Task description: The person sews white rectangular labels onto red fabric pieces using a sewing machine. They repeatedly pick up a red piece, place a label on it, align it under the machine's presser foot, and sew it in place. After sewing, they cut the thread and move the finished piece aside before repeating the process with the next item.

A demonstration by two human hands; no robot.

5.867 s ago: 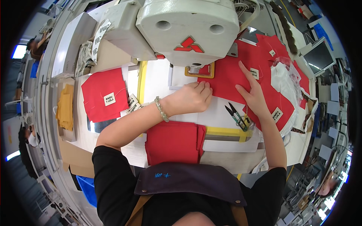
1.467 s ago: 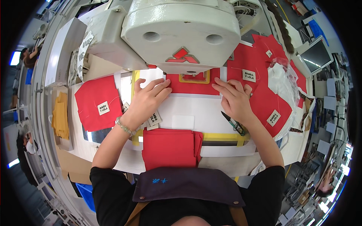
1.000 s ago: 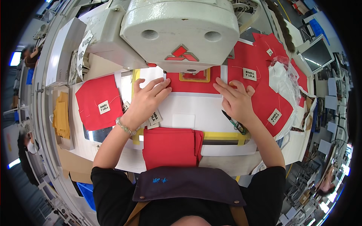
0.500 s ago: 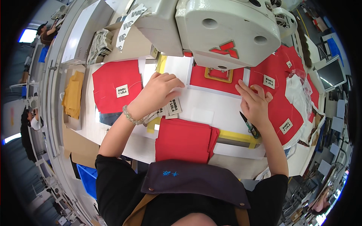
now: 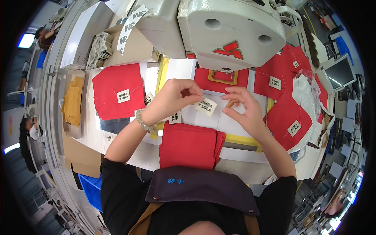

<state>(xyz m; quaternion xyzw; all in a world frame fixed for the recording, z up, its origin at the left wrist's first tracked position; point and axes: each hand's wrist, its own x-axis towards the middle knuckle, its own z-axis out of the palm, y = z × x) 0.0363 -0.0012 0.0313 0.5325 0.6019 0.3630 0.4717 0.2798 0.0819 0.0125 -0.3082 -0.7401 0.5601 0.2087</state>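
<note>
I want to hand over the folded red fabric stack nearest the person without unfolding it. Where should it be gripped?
Judging by its pose, grip the folded red fabric stack at its near edge, coming from the person's side: it lies flat, that edge is free, and both hands work beyond its far edge.

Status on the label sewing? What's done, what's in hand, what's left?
Done: red pieces with labels lie left and right of the machine. In hand: the left hand pinches a loose label, the right hand beside it; another red piece sits in the frame under the machine. Left: a folded red stack, unlabelled.
</note>
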